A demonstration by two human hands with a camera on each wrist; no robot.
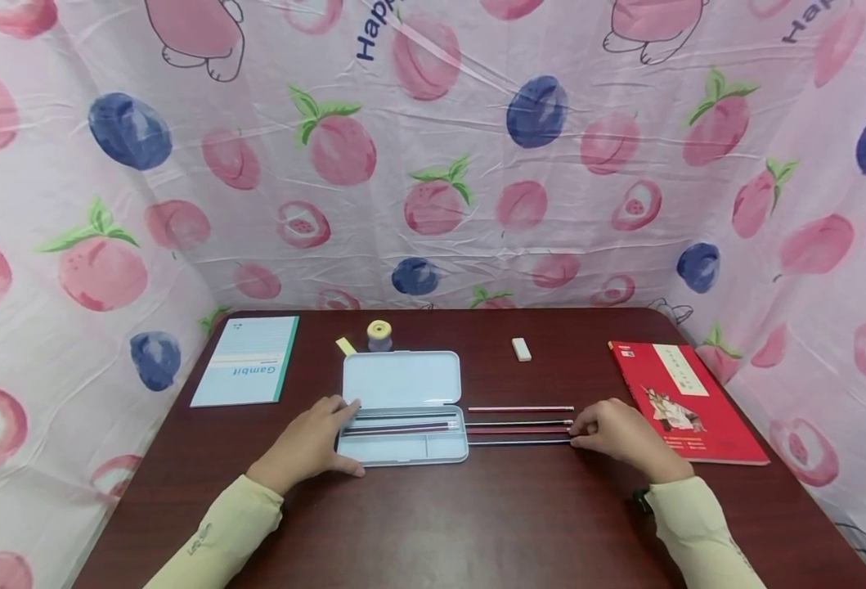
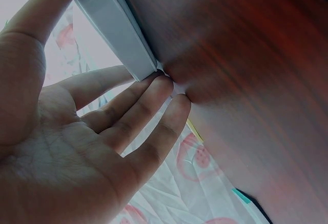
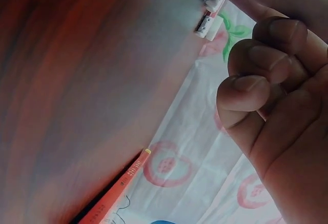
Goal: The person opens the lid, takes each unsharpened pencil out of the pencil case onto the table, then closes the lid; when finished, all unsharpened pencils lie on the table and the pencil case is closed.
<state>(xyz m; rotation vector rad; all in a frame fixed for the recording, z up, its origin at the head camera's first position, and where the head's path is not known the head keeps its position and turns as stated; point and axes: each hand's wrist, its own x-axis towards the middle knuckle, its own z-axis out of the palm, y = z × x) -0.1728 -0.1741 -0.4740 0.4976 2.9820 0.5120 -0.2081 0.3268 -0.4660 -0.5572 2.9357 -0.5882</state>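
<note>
A pale blue pencil case [image 1: 396, 451] lies with its lid [image 1: 401, 378] folded back and several pencils [image 1: 403, 427] inside. My left hand [image 1: 311, 438] holds its left end, thumb at the front corner and fingers round the back. The left wrist view shows the case wall [image 2: 115, 29] between thumb and fingers. To the right of the case, several striped pencils [image 1: 521, 408] lie side by side on the table. My right hand [image 1: 620, 429] pinches the right end of the nearest pencil [image 1: 521, 443]. Eraser-tipped pencil ends [image 3: 205, 23] show by its fingers in the right wrist view.
Behind the case stand a yellow-topped round container [image 1: 379, 334] and a small yellow strip [image 1: 346, 346]. A white eraser [image 1: 522, 349] lies at the back. A light blue notebook [image 1: 244, 360] is at left, a red book [image 1: 686, 401] at right, near my right wrist.
</note>
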